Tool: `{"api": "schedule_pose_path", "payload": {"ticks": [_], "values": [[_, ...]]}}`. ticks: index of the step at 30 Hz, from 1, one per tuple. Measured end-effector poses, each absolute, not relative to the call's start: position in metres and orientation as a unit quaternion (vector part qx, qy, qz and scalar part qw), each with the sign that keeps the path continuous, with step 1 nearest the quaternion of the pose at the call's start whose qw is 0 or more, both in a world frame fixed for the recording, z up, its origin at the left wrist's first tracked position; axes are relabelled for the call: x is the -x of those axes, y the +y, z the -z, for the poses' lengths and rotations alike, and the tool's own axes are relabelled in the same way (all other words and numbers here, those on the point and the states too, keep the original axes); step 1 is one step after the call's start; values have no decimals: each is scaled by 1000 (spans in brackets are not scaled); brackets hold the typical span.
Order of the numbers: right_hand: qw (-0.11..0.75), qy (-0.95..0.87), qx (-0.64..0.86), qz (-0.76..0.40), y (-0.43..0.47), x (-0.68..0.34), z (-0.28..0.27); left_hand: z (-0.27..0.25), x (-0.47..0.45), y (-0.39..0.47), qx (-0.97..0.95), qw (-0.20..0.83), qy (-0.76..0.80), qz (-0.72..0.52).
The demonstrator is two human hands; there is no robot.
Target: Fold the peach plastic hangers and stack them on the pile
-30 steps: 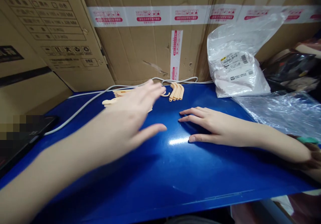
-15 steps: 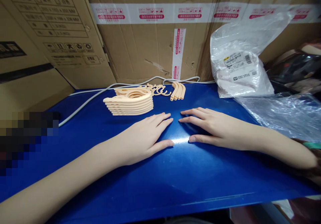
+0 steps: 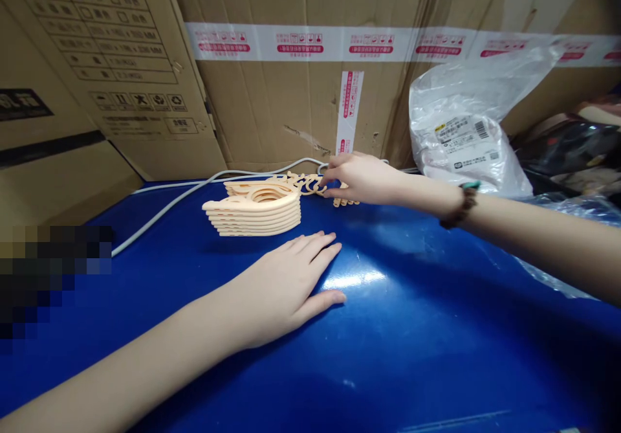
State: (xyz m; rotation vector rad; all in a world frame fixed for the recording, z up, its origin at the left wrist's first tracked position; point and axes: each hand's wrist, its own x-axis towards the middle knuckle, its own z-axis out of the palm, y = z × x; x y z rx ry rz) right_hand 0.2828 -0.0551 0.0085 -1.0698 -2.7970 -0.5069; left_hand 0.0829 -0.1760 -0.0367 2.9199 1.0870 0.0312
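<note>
My left hand [image 3: 286, 284] lies flat on the blue tabletop, fingers stretched out and thumb apart, holding nothing. Just beyond its fingertips sits a stack of several cream plastic clothes hanger pieces [image 3: 255, 216], layered one on another. To the right of the stack lie several cream hanger hooks [image 3: 310, 184]. My right hand [image 3: 361, 177] is over the back of the table, at the right end of the hooks, with thumb and fingers curved but apart. Whether it touches a hook I cannot tell. Under that hand, short curved cream pieces [image 3: 345, 201] are mostly hidden.
A white cable [image 3: 165, 216] runs along the back of the blue table [image 3: 369, 355]. Large cardboard boxes [image 3: 272, 103] stand behind and at the left. A white plastic bag [image 3: 466, 142] with a label stands at the back right, beside clear plastic film [image 3: 557, 277].
My right hand has moved forward from the middle of the table to the hooks and curved pieces. My left hand stays flat in place. The view has shifted slightly.
</note>
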Motion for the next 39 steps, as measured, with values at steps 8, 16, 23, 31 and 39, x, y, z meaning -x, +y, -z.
{"api": "schedule_pose_path", "payload": {"ticks": [8, 16, 23, 31, 39], "values": [[11, -923, 331, 196, -20, -240, 10, 38, -80, -175, -935, 26, 354, 5], [14, -923, 335, 189, -17, -250, 1, 38, -81, -176, -933, 28, 358, 4], [63, -928, 329, 162, -57, -290, -14, 37, -81, -177, -932, 25, 361, -4], [126, -947, 290, 55, -136, -332, 7, 41, -81, -179, -936, 21, 350, -29], [131, -942, 307, -34, -160, -334, 14, 39, -82, -179, -927, 57, 367, -52]]}}
